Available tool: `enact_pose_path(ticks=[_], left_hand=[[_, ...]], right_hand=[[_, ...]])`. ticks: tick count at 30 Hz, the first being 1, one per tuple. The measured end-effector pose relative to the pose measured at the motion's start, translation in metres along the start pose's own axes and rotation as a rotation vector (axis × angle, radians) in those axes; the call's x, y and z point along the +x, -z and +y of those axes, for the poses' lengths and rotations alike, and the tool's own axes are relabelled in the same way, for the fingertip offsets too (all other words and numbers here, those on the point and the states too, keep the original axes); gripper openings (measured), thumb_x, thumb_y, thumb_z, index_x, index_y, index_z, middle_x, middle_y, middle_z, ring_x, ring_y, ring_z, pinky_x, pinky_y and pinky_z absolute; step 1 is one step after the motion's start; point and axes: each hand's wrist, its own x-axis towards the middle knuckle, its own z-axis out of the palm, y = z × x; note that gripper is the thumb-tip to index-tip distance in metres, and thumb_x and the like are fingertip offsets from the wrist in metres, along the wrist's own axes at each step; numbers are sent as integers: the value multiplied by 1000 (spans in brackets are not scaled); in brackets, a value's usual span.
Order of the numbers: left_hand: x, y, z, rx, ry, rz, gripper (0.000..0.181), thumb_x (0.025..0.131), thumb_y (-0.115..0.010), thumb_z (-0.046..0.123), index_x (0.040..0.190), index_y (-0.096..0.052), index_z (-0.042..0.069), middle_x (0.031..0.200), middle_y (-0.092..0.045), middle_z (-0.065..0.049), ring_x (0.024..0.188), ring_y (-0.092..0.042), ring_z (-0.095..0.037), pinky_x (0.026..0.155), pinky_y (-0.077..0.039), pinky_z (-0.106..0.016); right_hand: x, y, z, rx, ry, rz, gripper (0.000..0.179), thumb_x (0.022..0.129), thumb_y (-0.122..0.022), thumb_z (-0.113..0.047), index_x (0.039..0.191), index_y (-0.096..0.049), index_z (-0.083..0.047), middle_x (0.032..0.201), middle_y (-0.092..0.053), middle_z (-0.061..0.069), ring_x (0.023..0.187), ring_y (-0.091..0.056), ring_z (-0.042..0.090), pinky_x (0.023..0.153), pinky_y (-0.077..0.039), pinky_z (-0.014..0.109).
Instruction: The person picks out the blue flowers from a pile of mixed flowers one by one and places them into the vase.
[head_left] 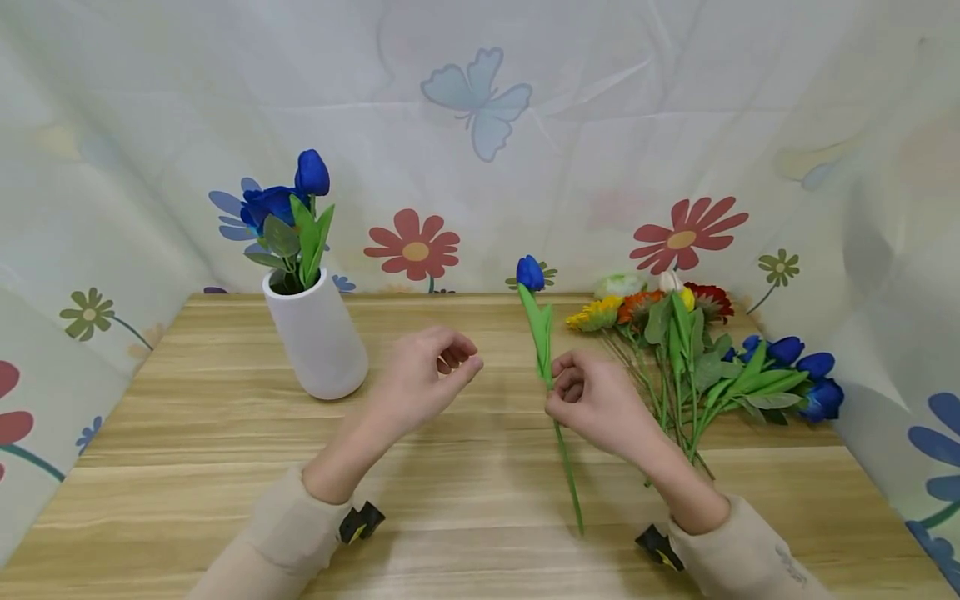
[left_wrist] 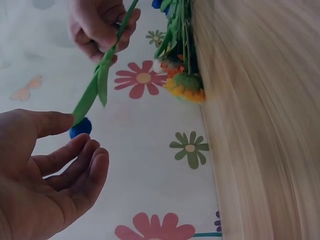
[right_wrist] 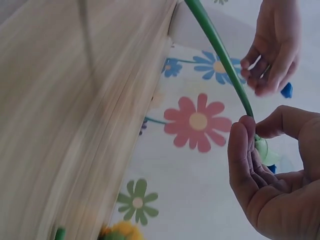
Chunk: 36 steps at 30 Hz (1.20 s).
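My right hand (head_left: 596,404) pinches the green stem of a blue tulip (head_left: 531,273) just below its leaves, holding it upright over the table with the bloom on top. In the right wrist view the stem (right_wrist: 220,47) runs between thumb and fingertips. My left hand (head_left: 427,371) hovers to the left of the tulip, fingers loosely bent and nothing between them. A gap separates its thumb and fingers in the left wrist view. Left of that hand, a white vase (head_left: 318,342) holds blue flowers (head_left: 270,204) with green leaves.
On the right of the wooden table (head_left: 465,500) lies a pile of artificial flowers: a yellow one (head_left: 596,314), orange and dark red ones, and several blue blooms (head_left: 817,367). A patterned cloth (head_left: 585,167) hangs behind the table and along its sides.
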Motion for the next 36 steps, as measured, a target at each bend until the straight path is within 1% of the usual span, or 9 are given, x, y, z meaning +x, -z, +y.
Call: enact_pose_path(ticks=[4,7,10,16,18,24,27,34,36], left_hand=[[0,-7,2,-20,3,-16,16,95,-77,17,103,-74,4,90,-68,2,79,-62,-11,71,-55,-26],[1,-11,3,-30,-18,-22,16,96,-76,17,104,-74,4,90,-68,2,79,-62,-9,70,-55,-24],[1,-16,3,-51,-36,-25,14,98,-74,18,103,-74,5,91,-68,3,80,-63,-7,70,-55,-24],[1,-21,6,-138,-11,-69,15,98,-73,21,105,-74,7,92,-68,5,81,-63,-6,71,-56,-24],[2,-22,7,-162,-8,-74,16,99,-73,21,106,-75,7,92,-69,5,81,-64,-5,71,-56,-25],[4,-22,9,-222,-2,-40,13,99,-72,18,104,-75,6,89,-71,4,80,-65,-7,70,-57,-26],[5,-21,10,-239,19,-33,14,99,-73,18,103,-74,5,88,-72,4,79,-66,-7,70,-57,-26],[5,-21,12,-251,76,-13,17,94,-78,24,100,-74,9,84,-71,6,73,-67,-8,67,-57,-27],[5,-21,12,-263,80,-7,17,94,-78,23,100,-74,8,84,-71,5,73,-67,-8,67,-57,-27]], right_hand=[[3,-10,-5,67,8,-8,27,85,-66,2,111,-59,5,87,-67,8,76,-64,20,65,-55,30],[4,-17,-9,96,16,-16,26,85,-66,3,111,-58,5,87,-66,8,75,-64,20,64,-55,30],[5,-22,-13,101,37,-14,25,85,-66,1,109,-59,4,85,-67,6,74,-65,18,63,-56,30],[6,-28,-19,118,67,-2,24,86,-67,1,109,-60,3,83,-68,3,71,-65,16,61,-56,30],[6,-29,-19,131,72,-2,25,86,-67,1,109,-60,3,83,-68,3,71,-65,16,61,-56,30],[8,-33,-21,154,82,-23,24,87,-66,3,110,-59,4,84,-67,5,72,-66,18,62,-57,30],[8,-34,-23,148,90,-19,25,87,-66,2,111,-60,3,85,-67,4,73,-66,17,63,-57,30],[9,-38,-27,100,121,15,28,87,-68,1,115,-63,2,83,-67,0,74,-66,14,63,-56,29],[9,-38,-28,96,126,18,28,87,-68,1,114,-63,2,82,-67,0,74,-66,14,63,-56,29]])
